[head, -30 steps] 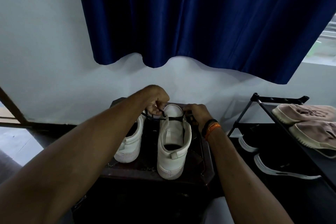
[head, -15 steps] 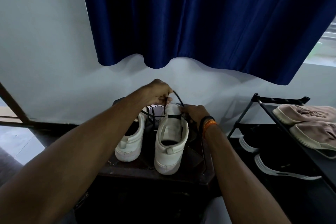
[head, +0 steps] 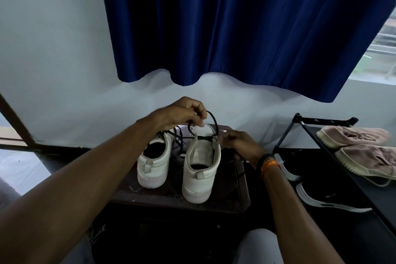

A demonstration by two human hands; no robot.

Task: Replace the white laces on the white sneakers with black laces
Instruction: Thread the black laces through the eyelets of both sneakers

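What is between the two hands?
A black lace arcs from the left hand to the right hand, over the toe of the right white sneaker, in the head view.

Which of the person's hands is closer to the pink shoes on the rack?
Right. The right hand is by the sneaker's toe, on the side toward the pink shoes; the left hand is farther away, lifting the black lace.

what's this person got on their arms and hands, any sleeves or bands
No sleeves show: both forearms are bare up to the frame edge. The right hand has a black band and an orange band side by side at the wrist. The left hand and its wrist show nothing worn.
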